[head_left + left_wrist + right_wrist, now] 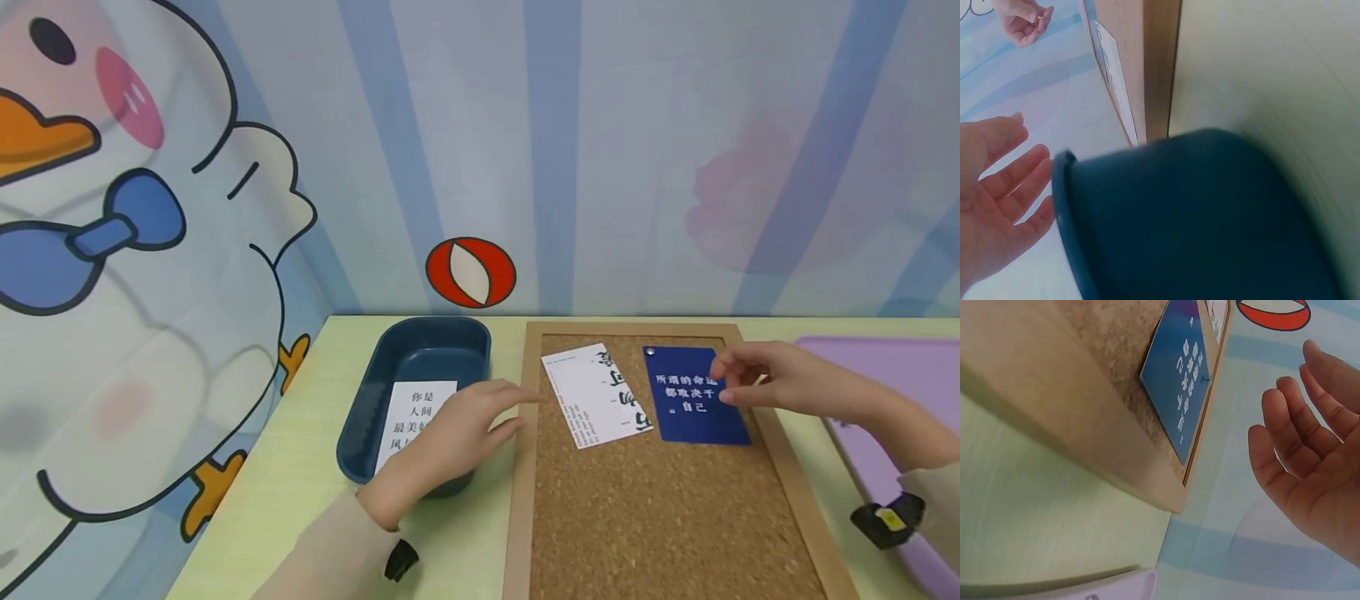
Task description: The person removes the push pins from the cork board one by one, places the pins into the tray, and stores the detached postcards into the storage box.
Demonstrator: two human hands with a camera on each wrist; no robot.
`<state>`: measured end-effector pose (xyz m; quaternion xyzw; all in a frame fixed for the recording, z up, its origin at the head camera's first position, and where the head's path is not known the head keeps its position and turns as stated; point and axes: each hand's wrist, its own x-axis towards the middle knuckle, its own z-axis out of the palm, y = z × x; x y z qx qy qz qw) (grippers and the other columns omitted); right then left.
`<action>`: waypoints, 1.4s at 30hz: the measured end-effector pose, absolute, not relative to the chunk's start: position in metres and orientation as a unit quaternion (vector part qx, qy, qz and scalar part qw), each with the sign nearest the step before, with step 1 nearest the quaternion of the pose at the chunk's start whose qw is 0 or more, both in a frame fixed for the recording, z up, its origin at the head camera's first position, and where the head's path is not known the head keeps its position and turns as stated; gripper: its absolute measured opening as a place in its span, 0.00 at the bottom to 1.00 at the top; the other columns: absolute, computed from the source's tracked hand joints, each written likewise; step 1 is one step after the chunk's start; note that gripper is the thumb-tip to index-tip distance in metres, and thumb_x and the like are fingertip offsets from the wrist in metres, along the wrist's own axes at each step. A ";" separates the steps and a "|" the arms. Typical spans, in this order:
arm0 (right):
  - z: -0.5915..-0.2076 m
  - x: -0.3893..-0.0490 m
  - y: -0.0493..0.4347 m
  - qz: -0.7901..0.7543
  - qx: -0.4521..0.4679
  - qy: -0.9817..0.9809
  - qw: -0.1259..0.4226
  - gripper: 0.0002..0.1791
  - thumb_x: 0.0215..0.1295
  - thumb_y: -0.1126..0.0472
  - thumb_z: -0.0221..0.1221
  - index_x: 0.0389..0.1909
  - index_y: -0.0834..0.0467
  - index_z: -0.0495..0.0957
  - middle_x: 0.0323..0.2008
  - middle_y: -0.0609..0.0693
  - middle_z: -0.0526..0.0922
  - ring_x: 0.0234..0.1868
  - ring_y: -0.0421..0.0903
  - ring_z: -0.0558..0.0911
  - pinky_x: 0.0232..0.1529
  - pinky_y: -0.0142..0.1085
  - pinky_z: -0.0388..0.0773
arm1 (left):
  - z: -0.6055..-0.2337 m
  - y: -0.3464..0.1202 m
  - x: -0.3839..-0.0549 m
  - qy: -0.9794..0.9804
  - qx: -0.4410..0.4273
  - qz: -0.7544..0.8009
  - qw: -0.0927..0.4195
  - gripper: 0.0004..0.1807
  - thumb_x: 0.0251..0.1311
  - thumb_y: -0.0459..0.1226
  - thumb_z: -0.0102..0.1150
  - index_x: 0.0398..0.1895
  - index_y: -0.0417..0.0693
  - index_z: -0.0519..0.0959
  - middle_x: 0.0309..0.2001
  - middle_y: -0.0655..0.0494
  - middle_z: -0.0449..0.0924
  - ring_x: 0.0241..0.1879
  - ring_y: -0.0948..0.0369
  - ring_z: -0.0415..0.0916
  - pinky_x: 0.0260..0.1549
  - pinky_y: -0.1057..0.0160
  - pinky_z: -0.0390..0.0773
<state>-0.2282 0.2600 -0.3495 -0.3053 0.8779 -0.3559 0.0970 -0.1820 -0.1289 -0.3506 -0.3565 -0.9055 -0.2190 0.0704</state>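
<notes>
My left hand (468, 421) hovers over the right side of a dark blue tray (360, 400), fingers loosely bent and holding nothing. A white card with black characters (420, 408) lies in that tray, partly hidden by the hand. My right hand (780, 379) hangs over the right edge of a navy card with white characters (686, 421); in the right wrist view its relaxed fingers (1279, 419) hold nothing. A pin (650, 352) sits at the navy card's top left corner. Left of it, a white card with green characters (592, 400) lies tilted on the wood-framed cork board (660, 517).
The cork board's wooden frame (521, 500) stands right of the blue tray on a pale yellow-green table (247, 517). A lilac tray (885, 358) lies at the right, with small items partly hidden under the right forearm. A printed cloth (615, 167) hangs behind the table.
</notes>
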 end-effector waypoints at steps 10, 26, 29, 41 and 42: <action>-0.349 -0.233 0.243 -0.375 -0.331 0.863 0.069 0.10 0.60 0.68 0.60 0.42 0.64 0.73 0.30 0.45 0.76 0.30 0.38 0.75 0.30 0.32 0.75 | -0.352 -0.167 -0.181 -0.921 -0.287 -0.256 0.067 0.16 0.62 0.37 0.57 0.54 0.49 0.77 0.52 0.56 0.77 0.53 0.61 0.73 0.50 0.61 0.73; -0.348 -0.243 0.219 -0.395 -0.362 0.842 0.064 0.09 0.59 0.69 0.60 0.40 0.64 0.74 0.28 0.45 0.76 0.28 0.38 0.74 0.29 0.32 0.75 | -0.361 -0.237 -0.174 -0.946 -0.171 -0.234 0.143 0.15 0.58 0.32 0.61 0.49 0.41 0.79 0.49 0.48 0.78 0.52 0.50 0.72 0.51 0.50 0.71; -0.350 -0.245 0.215 -0.402 -0.369 0.835 0.064 0.09 0.59 0.68 0.61 0.41 0.64 0.74 0.28 0.46 0.76 0.29 0.39 0.75 0.30 0.32 0.75 | -0.366 -0.244 -0.172 -0.951 -0.161 -0.222 0.145 0.14 0.58 0.32 0.61 0.48 0.40 0.79 0.49 0.47 0.78 0.52 0.50 0.73 0.51 0.50 0.71; -0.365 -0.253 0.191 -0.426 -0.312 0.842 0.115 0.14 0.58 0.65 0.62 0.43 0.68 0.74 0.32 0.50 0.77 0.33 0.41 0.75 0.36 0.33 0.75 | -0.376 -0.265 -0.179 -0.947 -0.097 -0.237 0.196 0.15 0.56 0.25 0.59 0.47 0.36 0.78 0.48 0.39 0.76 0.49 0.44 0.74 0.42 0.47 0.76; -0.366 -0.253 0.189 -0.427 -0.310 0.842 0.118 0.14 0.58 0.66 0.62 0.43 0.68 0.74 0.32 0.51 0.77 0.33 0.41 0.75 0.35 0.33 0.75 | -0.376 -0.266 -0.180 -0.946 -0.092 -0.240 0.197 0.15 0.56 0.25 0.59 0.47 0.36 0.78 0.48 0.39 0.76 0.48 0.43 0.74 0.40 0.47 0.76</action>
